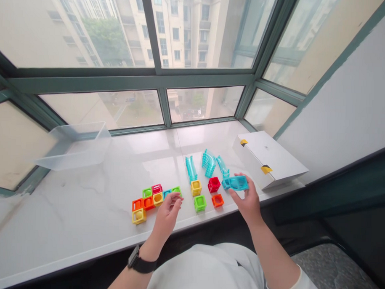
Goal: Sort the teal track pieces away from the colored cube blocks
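the right hand (pixel 247 199) had its fingers (pixel 242 176) clamped on a blue square block (pixel 236 183) above the window sill (pixel 83 208), while the left hand (pixel 166 217) hung with fingers (pixel 175 198) a bit apart by colored blocks (pixel 151 198), seemingly bunched to stay close by.

Right hand (pixel 245 193) grips a teal open-frame block (pixel 237 183) between thumb and fingers, over the white marble windowsill (pixel 83 195). Left hand (pixel 166 215), nothing visibly held, sits just beside a cluster of multicoloured hollow cubes (pixel 148 201). Four loose cubes (pixel 206 192) in yellow, red, green and orange lie between the hands. Three teal curved track pieces (pixel 208 163) lie behind them. A white box (pixel 268 157) with yellow tape occupies the right end; a clear plastic bin (pixel 74 146) stands at the rear left edge.
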Tool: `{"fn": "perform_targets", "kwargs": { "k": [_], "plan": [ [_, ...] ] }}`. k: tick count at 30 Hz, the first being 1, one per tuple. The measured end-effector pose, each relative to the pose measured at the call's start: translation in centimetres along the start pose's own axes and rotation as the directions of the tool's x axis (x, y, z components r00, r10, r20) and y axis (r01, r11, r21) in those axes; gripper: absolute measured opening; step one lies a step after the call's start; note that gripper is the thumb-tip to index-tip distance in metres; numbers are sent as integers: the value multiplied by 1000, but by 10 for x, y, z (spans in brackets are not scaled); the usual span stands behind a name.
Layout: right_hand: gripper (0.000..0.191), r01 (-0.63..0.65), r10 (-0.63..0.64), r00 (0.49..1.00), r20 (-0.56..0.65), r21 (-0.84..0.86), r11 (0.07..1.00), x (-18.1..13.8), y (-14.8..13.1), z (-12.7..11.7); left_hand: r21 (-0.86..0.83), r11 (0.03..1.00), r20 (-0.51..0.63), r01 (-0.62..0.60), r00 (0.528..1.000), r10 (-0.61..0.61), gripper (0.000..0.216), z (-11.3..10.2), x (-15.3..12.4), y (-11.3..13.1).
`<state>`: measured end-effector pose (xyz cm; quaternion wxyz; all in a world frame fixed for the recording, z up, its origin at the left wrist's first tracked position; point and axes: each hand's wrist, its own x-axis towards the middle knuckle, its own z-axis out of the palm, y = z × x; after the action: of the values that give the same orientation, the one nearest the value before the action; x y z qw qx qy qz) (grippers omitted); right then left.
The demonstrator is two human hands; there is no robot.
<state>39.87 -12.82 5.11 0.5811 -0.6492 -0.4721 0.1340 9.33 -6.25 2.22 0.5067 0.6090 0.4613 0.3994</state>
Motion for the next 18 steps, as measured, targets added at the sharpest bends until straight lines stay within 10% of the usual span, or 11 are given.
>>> {"fn": "perform_targets", "kwargs": {
  "k": [7, 18],
  "plan": [
    [65, -106, 95, 989, -113, -101, 989, 11, 84, -32, 276, 961, 92, -32, 996, 7, 37, 7, 2, -67],
    [62, -14, 43, 990, 136, -203, 979, 26, 113, -8, 299, 954, 119, 1, 992, -38, 42, 9, 13, -73]
  ]
}}
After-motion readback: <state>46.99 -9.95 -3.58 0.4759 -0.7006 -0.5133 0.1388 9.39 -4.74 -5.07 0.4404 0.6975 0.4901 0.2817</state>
